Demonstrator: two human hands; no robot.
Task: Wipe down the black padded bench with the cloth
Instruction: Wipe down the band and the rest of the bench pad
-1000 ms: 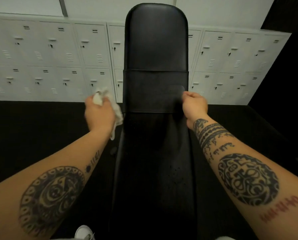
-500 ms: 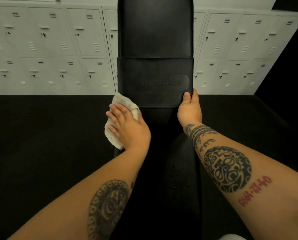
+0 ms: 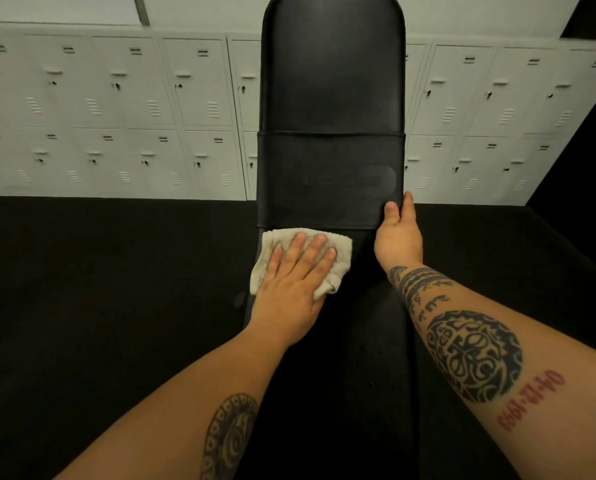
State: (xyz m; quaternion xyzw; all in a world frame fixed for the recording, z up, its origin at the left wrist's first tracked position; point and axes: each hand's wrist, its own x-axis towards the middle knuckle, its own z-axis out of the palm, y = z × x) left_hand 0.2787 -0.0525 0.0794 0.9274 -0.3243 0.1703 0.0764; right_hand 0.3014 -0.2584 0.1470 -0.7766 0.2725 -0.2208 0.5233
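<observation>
Here the left hand [image 3: 289, 282] lies flat, pressing the cloth [image 3: 341, 268] onto the bench [image 3: 331, 81] near its left edge to wipe, while the right hand [image 3: 397, 233] grips the right edge, probably to steady it.
</observation>
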